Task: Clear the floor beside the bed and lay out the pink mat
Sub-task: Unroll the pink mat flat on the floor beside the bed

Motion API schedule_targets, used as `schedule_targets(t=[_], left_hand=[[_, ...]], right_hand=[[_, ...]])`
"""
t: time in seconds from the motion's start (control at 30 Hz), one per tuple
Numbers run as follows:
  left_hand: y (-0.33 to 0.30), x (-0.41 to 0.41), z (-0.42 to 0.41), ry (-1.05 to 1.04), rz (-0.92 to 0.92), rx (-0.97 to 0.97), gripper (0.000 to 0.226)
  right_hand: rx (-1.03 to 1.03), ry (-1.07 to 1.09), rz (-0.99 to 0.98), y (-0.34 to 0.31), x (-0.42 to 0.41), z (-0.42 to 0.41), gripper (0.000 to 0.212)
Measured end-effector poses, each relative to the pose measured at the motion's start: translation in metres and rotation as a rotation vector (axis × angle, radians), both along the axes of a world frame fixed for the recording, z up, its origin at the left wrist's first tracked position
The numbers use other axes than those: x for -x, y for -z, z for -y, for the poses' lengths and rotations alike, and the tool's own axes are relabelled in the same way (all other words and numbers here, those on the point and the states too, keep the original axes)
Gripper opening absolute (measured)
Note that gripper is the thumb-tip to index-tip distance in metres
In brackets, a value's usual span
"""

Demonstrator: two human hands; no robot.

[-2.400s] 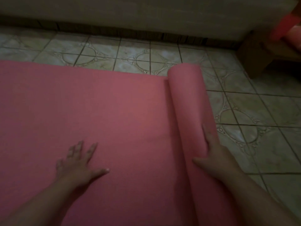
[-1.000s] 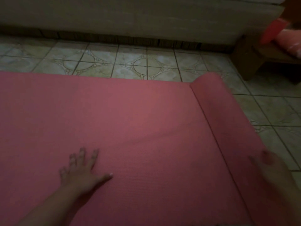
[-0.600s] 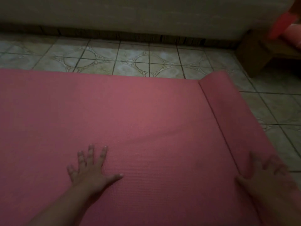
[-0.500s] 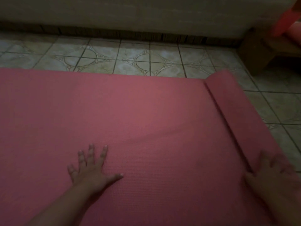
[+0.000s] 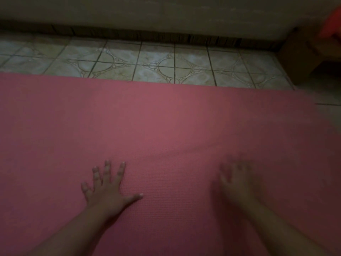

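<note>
The pink mat (image 5: 166, 122) lies flat across the tiled floor and fills most of the view; no rolled part shows, and its right end is blurred near the frame edge. My left hand (image 5: 105, 189) rests palm down on the mat with fingers spread. My right hand (image 5: 238, 178) is over the mat to the right, fingers apart and blurred by motion, holding nothing. A faint ripple runs across the mat between the two hands.
A strip of patterned floor tiles (image 5: 156, 63) runs beyond the mat's far edge. The pale side of the bed (image 5: 166, 13) stands behind it. A wooden piece of furniture (image 5: 302, 56) sits at the far right, with something red (image 5: 332, 23) on it.
The roll at the right end has been pushed rightward until it unrolled and is gone from view. My right hand has left it and swung back left over the mat. My left hand stayed put.
</note>
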State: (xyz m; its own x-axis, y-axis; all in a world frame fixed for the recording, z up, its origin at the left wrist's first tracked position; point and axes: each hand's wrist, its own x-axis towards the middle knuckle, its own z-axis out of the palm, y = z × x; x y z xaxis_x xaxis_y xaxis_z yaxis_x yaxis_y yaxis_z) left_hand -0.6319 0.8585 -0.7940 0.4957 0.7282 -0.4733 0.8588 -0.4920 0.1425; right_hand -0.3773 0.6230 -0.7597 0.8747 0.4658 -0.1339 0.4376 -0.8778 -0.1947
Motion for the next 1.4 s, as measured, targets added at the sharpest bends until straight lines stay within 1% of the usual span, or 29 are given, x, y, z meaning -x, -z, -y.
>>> schedule_targets(t=[0.1, 0.17, 0.27, 0.37, 0.63, 0.97, 1.13, 1.17, 1.23, 1.33, 1.4], left_hand=[[0.004, 0.002, 0.0, 0.006, 0.016, -0.02, 0.112], [0.007, 0.003, 0.001, 0.013, 0.028, -0.044, 0.11], [0.011, 0.003, 0.004, 0.013, 0.027, -0.076, 0.109], [0.012, 0.002, 0.004, 0.021, 0.031, -0.075, 0.109], [0.006, -0.004, 0.011, 0.026, 0.045, -0.041, 0.11], [0.006, -0.045, 0.071, 0.065, 0.062, 0.013, 0.115], [0.002, -0.059, 0.1, 0.089, 0.078, 0.091, 0.107], [0.002, -0.057, 0.098, 0.096, 0.094, 0.091, 0.103], [0.004, -0.046, 0.081, 0.106, 0.121, 0.027, 0.098], [0.012, -0.023, 0.029, 0.067, 0.133, -0.106, 0.099], [0.017, -0.008, -0.001, 0.078, 0.116, -0.144, 0.097]], right_hand=[[0.064, -0.214, -0.16, 0.02, 0.036, -0.044, 0.072], [0.122, -0.331, -0.214, 0.032, 0.056, -0.062, 0.079], [0.179, -0.375, -0.173, 0.041, 0.058, -0.059, 0.086], [0.199, -0.41, -0.136, 0.046, 0.059, -0.048, 0.083], [0.214, -0.401, -0.142, 0.047, 0.047, -0.034, 0.086], [0.253, -0.344, -0.138, 0.035, 0.017, 0.025, 0.085], [0.318, -0.336, -0.114, 0.031, 0.005, 0.054, 0.086], [0.318, -0.329, -0.126, 0.031, 0.004, 0.056, 0.086], [0.299, -0.294, -0.145, 0.031, 0.008, 0.053, 0.086], [0.181, -0.222, -0.139, 0.032, 0.021, 0.034, 0.083], [0.15, -0.281, -0.138, 0.033, 0.03, 0.014, 0.081]])
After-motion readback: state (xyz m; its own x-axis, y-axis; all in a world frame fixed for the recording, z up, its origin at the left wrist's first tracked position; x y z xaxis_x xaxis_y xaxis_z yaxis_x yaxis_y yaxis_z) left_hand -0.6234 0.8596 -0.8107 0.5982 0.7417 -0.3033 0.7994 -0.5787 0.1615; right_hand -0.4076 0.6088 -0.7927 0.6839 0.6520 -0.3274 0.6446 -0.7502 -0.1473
